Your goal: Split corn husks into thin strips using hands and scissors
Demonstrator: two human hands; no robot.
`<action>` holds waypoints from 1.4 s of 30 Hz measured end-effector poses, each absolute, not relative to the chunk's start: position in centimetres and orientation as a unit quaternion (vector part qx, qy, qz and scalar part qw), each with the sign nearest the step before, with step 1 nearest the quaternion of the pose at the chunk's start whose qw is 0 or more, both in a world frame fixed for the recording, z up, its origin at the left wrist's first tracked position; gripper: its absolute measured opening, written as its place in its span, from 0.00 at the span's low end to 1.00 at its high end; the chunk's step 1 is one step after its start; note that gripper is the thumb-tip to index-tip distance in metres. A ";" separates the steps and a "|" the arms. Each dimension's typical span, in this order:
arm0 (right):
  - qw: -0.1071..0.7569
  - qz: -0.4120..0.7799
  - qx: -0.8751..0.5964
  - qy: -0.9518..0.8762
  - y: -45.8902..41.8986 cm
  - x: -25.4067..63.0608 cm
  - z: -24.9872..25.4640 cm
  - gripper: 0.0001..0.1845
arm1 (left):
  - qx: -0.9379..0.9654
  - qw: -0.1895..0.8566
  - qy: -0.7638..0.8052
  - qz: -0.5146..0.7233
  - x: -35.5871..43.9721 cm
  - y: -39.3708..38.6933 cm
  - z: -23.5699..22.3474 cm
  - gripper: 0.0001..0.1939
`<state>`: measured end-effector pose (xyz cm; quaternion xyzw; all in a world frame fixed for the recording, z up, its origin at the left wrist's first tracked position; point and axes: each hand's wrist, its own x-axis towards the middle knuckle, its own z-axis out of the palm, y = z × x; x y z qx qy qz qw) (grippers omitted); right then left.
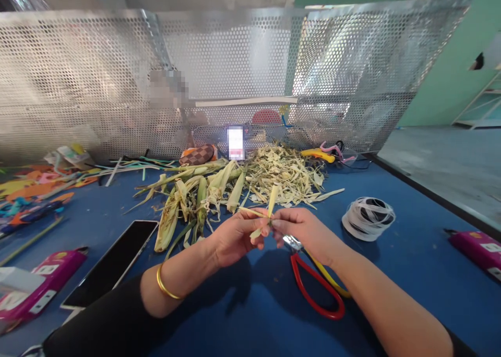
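Both hands meet above the blue table at the middle of the view. My left hand (pixel 238 237), with a gold bangle on the wrist, pinches a pale corn husk strip (pixel 273 199) whose ends stick out upward, left and downward. The fingertips of my right hand (pixel 299 229) are closed on the same strip at its crossing point. Below the right hand lie scissors (pixel 297 273) with one red and one yellow handle, their blades partly hidden. Dried corn husks (pixel 199 190) are spread just beyond my left hand, and a heap of shredded husk (pixel 282 171) lies behind them.
A spool of white ribbon (pixel 368 218) stands to the right. A dark-screened phone (pixel 113 263) and a magenta pack (pixel 50 278) lie at left, another magenta pack (pixel 477 250) at far right. Behind rise a perforated metal panel (pixel 235 49) and a lit screen (pixel 235 143).
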<state>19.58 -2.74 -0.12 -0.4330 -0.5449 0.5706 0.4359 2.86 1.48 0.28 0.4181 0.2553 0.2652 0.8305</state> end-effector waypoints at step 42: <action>0.434 0.381 -0.433 -0.692 -2.5 21.9 0.4 0.14 | 0.510 0.769 0.304 0.237 2.7 1.4 1.2 0.20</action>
